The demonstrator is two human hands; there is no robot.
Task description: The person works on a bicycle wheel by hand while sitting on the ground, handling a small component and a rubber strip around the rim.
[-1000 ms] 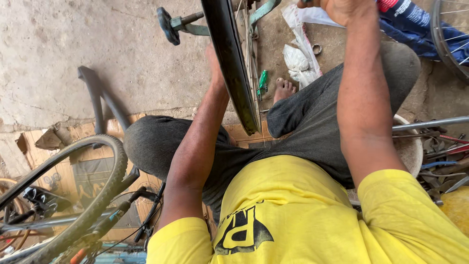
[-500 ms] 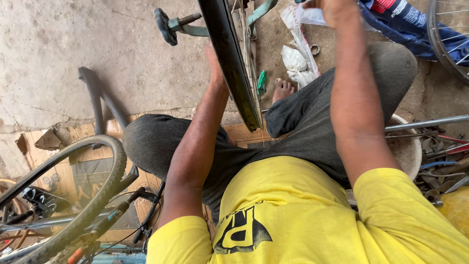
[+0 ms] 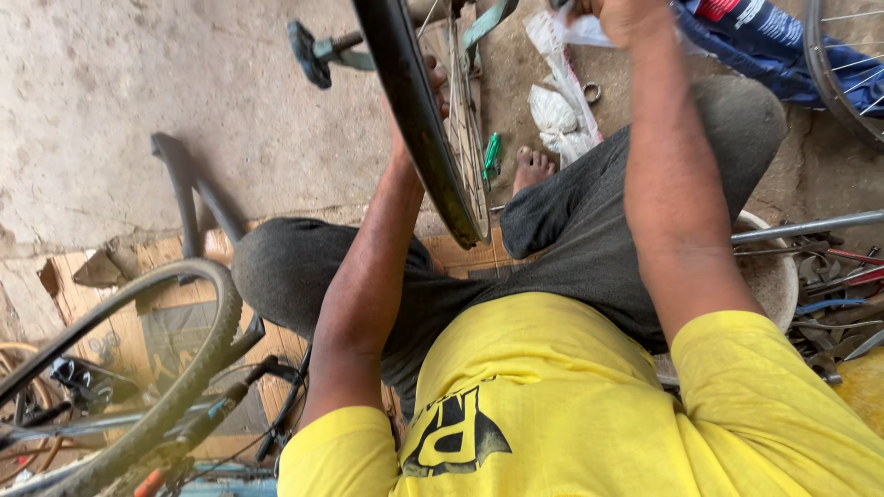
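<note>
I sit on the ground in a yellow shirt and grey trousers. A bicycle wheel with a black tyre [image 3: 414,120] stands upright between my arms. My left hand [image 3: 436,81] reaches behind the tyre and holds the wheel at its rim; only some fingers show over the spokes. My right hand [image 3: 633,18] is raised at the top edge as a closed fist, next to white plastic. What it grips is cut off by the frame. A black pedal on a crank [image 3: 304,53] sticks out left of the tyre.
A second bicycle wheel [image 3: 184,368] lies over cardboard at lower left. White plastic bags [image 3: 552,110], a green tool [image 3: 493,156] and a metal ring [image 3: 591,92] lie past my bare foot [image 3: 532,168]. A white bowl [image 3: 773,276] and loose tools [image 3: 829,276] sit at right.
My right hand has shifted slightly to the left at the top edge. The wheel and my left arm have stayed nearly where they were.
</note>
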